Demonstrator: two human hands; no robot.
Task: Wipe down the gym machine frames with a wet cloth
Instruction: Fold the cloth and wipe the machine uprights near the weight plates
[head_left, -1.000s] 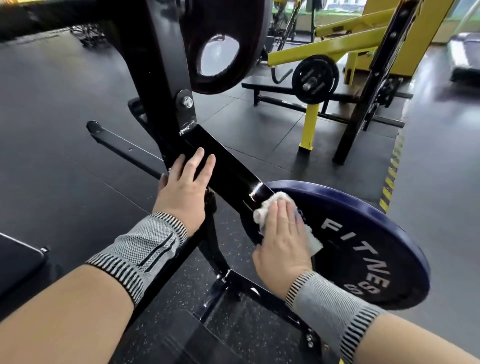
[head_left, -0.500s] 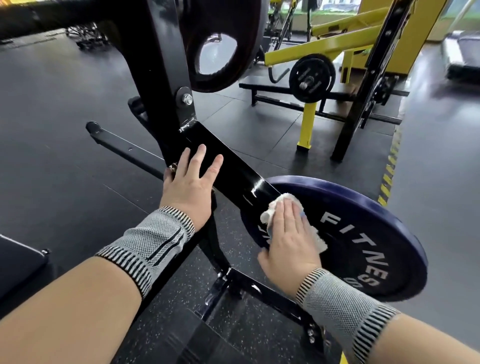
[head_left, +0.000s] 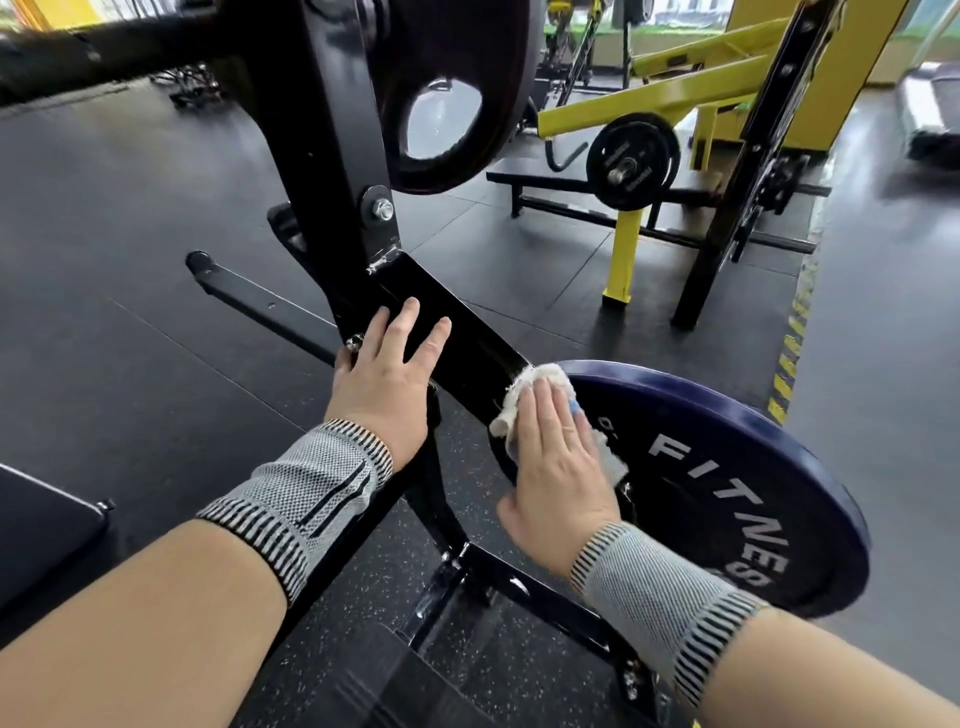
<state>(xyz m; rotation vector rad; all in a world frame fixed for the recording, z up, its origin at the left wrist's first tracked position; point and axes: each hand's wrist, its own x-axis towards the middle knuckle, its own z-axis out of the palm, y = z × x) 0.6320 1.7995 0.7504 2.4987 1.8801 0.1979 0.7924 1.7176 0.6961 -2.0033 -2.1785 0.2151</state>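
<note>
Frame bar (head_left: 467, 338), black and sloping, runs from the far post down to the near blue plate (head_left: 727, 467). My right hand (head_left: 558, 467) presses the cloth (head_left: 540, 379) flat, fingers straight, at its lower end. My left hand (head_left: 387, 374) rests open higher up. I judge most framework remains unwiped.

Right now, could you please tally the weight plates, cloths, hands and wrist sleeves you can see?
Weight plates: 3 - blue, black near top, small black on the yellow machine
Cloths: 1
Hands: 2 - left, right
Wrist sleeves: 2 - left, right
Total: 8
</note>
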